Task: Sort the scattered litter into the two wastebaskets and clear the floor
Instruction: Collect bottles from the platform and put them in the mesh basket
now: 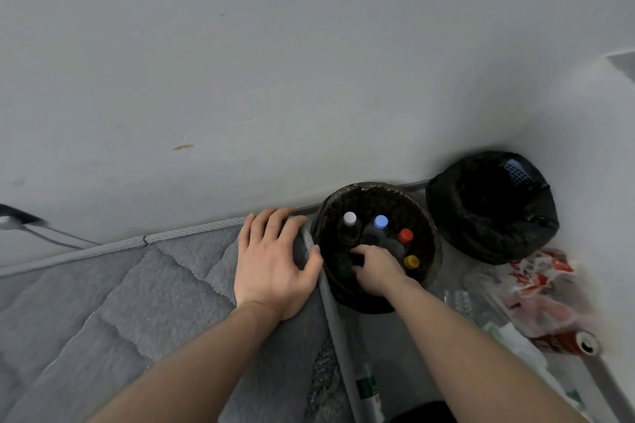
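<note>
**A:** Where are the hands?

**B:** The left hand (275,261) lies flat on the corner of a gray mattress (120,302). Its fingers are spread out and it holds nothing. The right hand (376,271) is down inside the near bin (426,271).

**A:** Is the right hand holding something?

**B:** Its fingers are bent around something dark, but I cannot tell what it is or if it truly has hold of it.

**A:** What is in that bin?

**B:** Bottles standing up. You can see a white cap (349,217), a blue cap (381,221), a red cap (406,235) and a yellow cap (411,261).

**A:** And the other bin?

**B:** The far bin (491,209) sits in the corner by the wall (240,62), just beside the first one. It has a black bag in it.

**A:** Any litter on the floor?

**B:** Yes. A red and white plastic bag (536,288) lies near the bins, a red can (567,343) lies on its side next to it, and a clear bottle (369,391) with a green label lies by the mattress.
</note>
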Tool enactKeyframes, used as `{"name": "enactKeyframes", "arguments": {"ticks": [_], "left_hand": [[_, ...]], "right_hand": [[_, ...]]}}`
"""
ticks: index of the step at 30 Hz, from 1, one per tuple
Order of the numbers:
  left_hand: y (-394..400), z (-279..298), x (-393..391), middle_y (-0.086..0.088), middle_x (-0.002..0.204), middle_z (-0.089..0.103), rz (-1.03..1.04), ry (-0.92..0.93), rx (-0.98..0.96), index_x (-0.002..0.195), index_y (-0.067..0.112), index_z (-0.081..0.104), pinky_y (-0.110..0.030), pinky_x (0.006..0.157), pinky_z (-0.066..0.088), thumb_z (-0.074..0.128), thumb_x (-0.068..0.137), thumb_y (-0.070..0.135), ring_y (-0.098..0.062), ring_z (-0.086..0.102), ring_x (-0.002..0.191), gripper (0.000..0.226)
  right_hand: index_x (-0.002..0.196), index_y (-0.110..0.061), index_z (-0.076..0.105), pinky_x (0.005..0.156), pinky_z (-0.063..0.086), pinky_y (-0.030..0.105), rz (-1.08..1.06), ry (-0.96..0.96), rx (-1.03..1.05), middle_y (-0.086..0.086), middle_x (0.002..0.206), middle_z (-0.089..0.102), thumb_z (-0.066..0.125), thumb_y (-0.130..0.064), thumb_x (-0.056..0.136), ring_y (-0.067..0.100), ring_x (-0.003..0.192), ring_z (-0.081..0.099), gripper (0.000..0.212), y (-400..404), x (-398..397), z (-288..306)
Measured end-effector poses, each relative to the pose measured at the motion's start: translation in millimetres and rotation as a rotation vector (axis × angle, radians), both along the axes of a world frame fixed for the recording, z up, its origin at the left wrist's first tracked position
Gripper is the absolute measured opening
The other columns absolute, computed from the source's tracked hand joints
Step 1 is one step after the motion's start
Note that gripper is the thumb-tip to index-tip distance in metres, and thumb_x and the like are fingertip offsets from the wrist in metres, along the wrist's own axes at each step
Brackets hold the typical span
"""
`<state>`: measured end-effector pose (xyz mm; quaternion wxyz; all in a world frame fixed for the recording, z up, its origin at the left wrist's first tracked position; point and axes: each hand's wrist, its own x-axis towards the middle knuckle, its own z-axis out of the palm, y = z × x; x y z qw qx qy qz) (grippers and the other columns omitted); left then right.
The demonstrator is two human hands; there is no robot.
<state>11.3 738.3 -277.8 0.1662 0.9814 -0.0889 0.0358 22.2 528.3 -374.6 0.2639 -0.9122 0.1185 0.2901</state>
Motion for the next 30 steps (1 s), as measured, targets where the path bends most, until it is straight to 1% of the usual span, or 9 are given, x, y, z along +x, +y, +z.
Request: {"name": "enactKeyframes", "arguments": {"ticks": [8,12,16,18,20,22,24,27,30], "left_hand": [[-2,7,-9,0.007,0.138,0.054,-0.034,-0.02,0.01,0.126,0.032,0.059,-0.046,0.12,0.023,0.051,0.087,0.057,-0.024,0.041,0.135,0.047],[-3,11,-12,0.001,0.135,0.057,-0.027,-0.033,-0.011,0.124,0.029,0.062,-0.049,0.117,0.026,0.05,0.085,0.056,-0.028,0.042,0.133,0.049],[-3,18,-15,-0.007,0.136,0.056,-0.046,-0.023,0.043,0.125,0.025,0.061,-0.052,0.116,0.027,0.042,0.083,0.057,-0.033,0.04,0.133,0.056],[-7,22,-18,-0.011,0.145,0.05,-0.044,0.018,0.061,0.13,0.023,0.058,-0.053,0.119,0.022,0.036,0.084,0.057,-0.036,0.034,0.139,0.062],[-14,25,-30,-0.012,0.155,0.04,-0.034,0.074,0.065,0.136,0.024,0.056,-0.054,0.122,0.015,0.033,0.086,0.055,-0.035,0.024,0.147,0.063],[-24,24,-56,-0.011,0.163,0.028,-0.063,0.115,0.103,0.139,0.026,0.054,-0.053,0.125,0.006,0.038,0.088,0.055,-0.033,0.013,0.152,0.061],[-37,17,-92,-0.008,0.165,0.023,-0.134,0.134,0.158,0.139,0.029,0.054,-0.051,0.125,-0.002,0.048,0.085,0.057,-0.032,0.005,0.155,0.062],[-56,10,-140,-0.003,0.162,0.031,-0.194,0.138,0.218,0.133,0.033,0.059,-0.051,0.126,-0.003,0.053,0.076,0.062,-0.035,0.004,0.155,0.065],[-64,7,-150,0.002,0.158,0.04,-0.132,0.101,0.145,0.124,0.036,0.064,-0.05,0.126,0.007,0.052,0.075,0.058,-0.031,0.01,0.155,0.056]], "right_hand": [[0.133,-0.03,0.063,0.109,0.042,0.03,-0.055,-0.144,-0.058,-0.004,0.139,0.058,0.064,-0.027,0.091,0.02,0.128,0.055,0.042,-61,-86,108],[0.133,-0.032,0.062,0.097,0.046,0.029,-0.189,-0.161,-0.027,-0.002,0.139,0.059,0.061,-0.027,0.094,0.019,0.121,0.06,0.039,-92,-154,164],[0.129,-0.029,0.064,0.104,0.044,0.031,-0.351,-0.241,0.007,-0.004,0.136,0.059,0.063,-0.024,0.094,0.015,0.124,0.056,0.035,-118,-229,194],[0.126,-0.031,0.065,0.106,0.044,0.032,-0.429,-0.276,0.021,-0.011,0.136,0.057,0.062,-0.021,0.094,0.012,0.125,0.054,0.034,-129,-263,196],[0.127,-0.035,0.064,0.099,0.047,0.03,-0.523,-0.248,0.041,-0.012,0.137,0.057,0.061,-0.024,0.093,0.011,0.123,0.055,0.036,-140,-290,193],[0.131,-0.035,0.061,0.095,0.047,0.029,-0.607,-0.203,0.098,-0.007,0.141,0.056,0.062,-0.027,0.092,0.015,0.124,0.056,0.04,-147,-301,187],[0.131,-0.03,0.063,0.093,0.045,0.026,-0.684,-0.238,0.153,-0.008,0.138,0.058,0.062,-0.023,0.093,0.016,0.123,0.058,0.039,-145,-302,177],[0.121,-0.027,0.067,0.078,0.049,0.023,-0.741,-0.269,0.212,-0.005,0.124,0.067,0.057,-0.01,0.089,0.014,0.1,0.067,0.038,-137,-307,142],[0.125,-0.024,0.063,0.085,0.053,0.032,-0.669,-0.173,0.309,-0.001,0.12,0.066,0.054,-0.008,0.085,0.015,0.091,0.065,0.044,-137,-305,99]]}}
